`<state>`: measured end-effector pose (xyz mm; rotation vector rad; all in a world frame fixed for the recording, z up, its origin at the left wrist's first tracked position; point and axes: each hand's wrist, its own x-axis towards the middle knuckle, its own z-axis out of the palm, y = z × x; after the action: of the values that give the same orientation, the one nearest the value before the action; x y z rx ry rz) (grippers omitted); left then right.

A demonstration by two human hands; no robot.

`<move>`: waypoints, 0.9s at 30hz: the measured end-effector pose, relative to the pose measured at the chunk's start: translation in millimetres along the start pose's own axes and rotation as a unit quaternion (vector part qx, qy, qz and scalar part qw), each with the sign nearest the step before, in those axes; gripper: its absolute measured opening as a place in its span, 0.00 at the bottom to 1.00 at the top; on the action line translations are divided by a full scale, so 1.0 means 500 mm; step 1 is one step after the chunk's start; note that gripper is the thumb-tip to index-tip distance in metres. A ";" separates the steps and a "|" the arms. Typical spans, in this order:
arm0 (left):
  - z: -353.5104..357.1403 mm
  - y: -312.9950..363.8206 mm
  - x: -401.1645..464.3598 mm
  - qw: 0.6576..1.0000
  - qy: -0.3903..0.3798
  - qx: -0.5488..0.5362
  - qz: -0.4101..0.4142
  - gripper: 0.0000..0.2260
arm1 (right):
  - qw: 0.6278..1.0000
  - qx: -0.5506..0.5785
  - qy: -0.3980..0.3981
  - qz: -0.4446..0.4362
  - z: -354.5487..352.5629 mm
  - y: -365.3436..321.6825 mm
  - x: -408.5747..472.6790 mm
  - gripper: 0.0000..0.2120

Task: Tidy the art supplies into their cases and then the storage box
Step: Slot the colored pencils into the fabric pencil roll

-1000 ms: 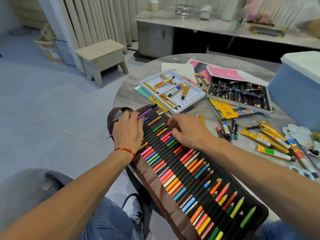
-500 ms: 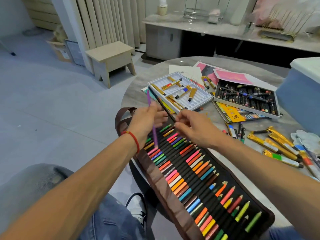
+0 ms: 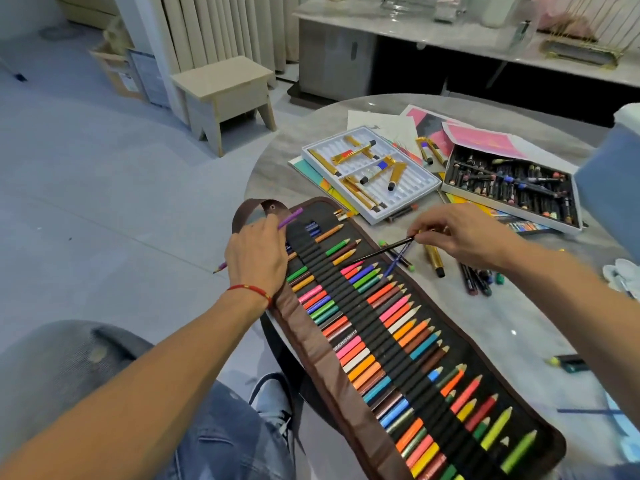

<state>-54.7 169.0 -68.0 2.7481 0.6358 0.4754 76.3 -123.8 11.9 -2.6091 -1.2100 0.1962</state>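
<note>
A brown roll-up pencil case [image 3: 311,341] lies open across the round grey table [image 3: 519,341], its black loops filled with several coloured pencils. My left hand [image 3: 258,252] rests at the case's upper left end, shut on a purple pencil [image 3: 290,217]. My right hand [image 3: 457,237] hovers over the table just right of the case, pinching a thin black pencil [image 3: 384,251] and a blue one [image 3: 394,261] that point down-left toward the loops.
A white tray [image 3: 426,188] holds gold paint tubes. A crayon box [image 3: 512,181] sits right of it over papers. Loose markers [image 3: 478,278] and a gold tube [image 3: 434,258] lie by my right hand. A blue storage box [image 3: 609,188] stands at the right edge; a stool [image 3: 225,88] is on the floor.
My left hand dropped back to the case's left end with the purple pencil now lying flat. My right hand moved right off the case, now holding thin pencils.
</note>
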 end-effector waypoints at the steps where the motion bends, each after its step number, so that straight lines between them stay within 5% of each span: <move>1: -0.003 0.002 -0.002 1.000 -0.003 -0.003 -0.001 0.11 | 1.000 -0.006 -0.001 -0.007 0.003 0.001 0.008 0.06; 27: -0.006 0.010 -0.007 1.000 0.008 -0.003 -0.013 0.10 | 0.998 0.027 0.049 0.023 0.098 -0.002 0.062 0.08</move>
<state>-56.6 163.6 -64.3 2.7290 0.6714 0.4930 84.2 -90.9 -34.9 -2.5698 -1.0964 0.1083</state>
